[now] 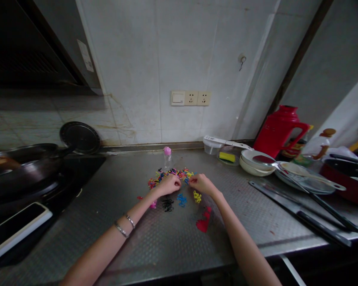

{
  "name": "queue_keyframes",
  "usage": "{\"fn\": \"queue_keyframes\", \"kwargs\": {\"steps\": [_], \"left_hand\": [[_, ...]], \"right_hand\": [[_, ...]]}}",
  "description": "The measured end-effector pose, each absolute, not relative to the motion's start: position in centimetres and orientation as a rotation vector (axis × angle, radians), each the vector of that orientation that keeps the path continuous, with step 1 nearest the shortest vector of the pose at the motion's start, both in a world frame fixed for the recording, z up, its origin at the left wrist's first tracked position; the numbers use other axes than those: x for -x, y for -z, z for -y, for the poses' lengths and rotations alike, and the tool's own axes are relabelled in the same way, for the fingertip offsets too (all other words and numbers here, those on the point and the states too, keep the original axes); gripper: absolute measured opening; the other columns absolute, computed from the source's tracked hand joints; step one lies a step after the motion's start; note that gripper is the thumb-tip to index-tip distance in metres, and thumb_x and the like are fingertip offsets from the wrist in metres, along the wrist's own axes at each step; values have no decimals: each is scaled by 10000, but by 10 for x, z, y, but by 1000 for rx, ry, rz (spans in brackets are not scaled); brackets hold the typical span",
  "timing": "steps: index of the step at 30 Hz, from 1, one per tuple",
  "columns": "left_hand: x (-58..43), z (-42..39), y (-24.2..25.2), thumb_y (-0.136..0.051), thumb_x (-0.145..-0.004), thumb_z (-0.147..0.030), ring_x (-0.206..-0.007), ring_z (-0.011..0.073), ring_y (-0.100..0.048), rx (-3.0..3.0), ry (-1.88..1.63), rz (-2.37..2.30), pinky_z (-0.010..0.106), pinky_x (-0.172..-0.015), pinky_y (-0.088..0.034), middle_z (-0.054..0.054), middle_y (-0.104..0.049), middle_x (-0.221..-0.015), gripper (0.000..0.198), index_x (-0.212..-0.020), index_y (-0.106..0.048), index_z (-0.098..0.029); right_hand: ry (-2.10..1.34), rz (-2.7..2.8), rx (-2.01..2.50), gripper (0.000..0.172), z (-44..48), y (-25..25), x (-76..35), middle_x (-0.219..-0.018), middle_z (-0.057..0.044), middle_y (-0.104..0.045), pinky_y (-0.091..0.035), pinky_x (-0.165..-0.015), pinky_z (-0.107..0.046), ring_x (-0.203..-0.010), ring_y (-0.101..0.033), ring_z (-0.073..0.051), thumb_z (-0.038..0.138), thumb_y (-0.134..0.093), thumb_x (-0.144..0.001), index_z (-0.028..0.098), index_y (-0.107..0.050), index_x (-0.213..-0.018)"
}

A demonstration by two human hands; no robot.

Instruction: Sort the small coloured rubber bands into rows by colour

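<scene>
On the steel counter (131, 238), a mixed heap of small coloured pieces (170, 174) lies under the fingertips of both hands. The left hand (168, 184) and right hand (200, 183) meet at its near edge, fingers curled and pinched close; whether either has hold of a piece I cannot tell. Just nearer lie a black cluster (167, 203), a blue cluster (181, 199), a yellow cluster (197, 196) and a red cluster (203, 223). Behind the heap stands a pink-capped bottle (167, 155); a red jug (279, 129) sits well right.
</scene>
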State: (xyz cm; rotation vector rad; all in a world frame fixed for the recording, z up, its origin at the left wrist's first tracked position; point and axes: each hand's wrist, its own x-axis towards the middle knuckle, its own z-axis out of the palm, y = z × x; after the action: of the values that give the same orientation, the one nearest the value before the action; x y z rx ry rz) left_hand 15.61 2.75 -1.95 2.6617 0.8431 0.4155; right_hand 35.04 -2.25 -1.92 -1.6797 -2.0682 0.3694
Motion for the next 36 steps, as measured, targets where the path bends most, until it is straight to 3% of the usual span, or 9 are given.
{"fn": "queue_keyframes", "kwargs": {"steps": [12,18,23,36], "left_hand": [[-138,-11,17,-529,-694,-185,-708,136,-554,-2572,-350,-720,205,-668,-380,47,-640,-760,182,-770,-690,-148],[-127,-19,9,-517,-706,-182,-733,135,-559,-2511,-445,-755,208,-703,-383,46,-655,-801,185,-760,-688,-135],[-115,-23,7,-496,-733,-224,-668,132,-554,-2435,-459,-869,207,-621,-381,47,-659,-754,220,-769,-686,-118],[-93,-36,13,-500,-723,-269,-615,129,-548,-2311,-549,-934,206,-594,-383,46,-655,-689,258,-745,-687,-93]], "right_hand": [[-219,2165,1752,171,23,25,-348,-702,-11,-607,-305,-529,-182,-646,-531,-111,353,-544,-736,209,-627,-776],[-218,2174,1752,151,20,30,-348,-738,-27,-610,-309,-547,-183,-656,-531,-113,304,-503,-769,210,-621,-787],[-183,2136,1756,163,22,29,-347,-753,-33,-628,-313,-547,-181,-685,-545,-123,249,-473,-762,201,-628,-768],[-734,2322,1340,197,18,34,-336,-683,-14,-648,-393,-566,-176,-603,-533,-97,165,-497,-645,135,-675,-725]]}}
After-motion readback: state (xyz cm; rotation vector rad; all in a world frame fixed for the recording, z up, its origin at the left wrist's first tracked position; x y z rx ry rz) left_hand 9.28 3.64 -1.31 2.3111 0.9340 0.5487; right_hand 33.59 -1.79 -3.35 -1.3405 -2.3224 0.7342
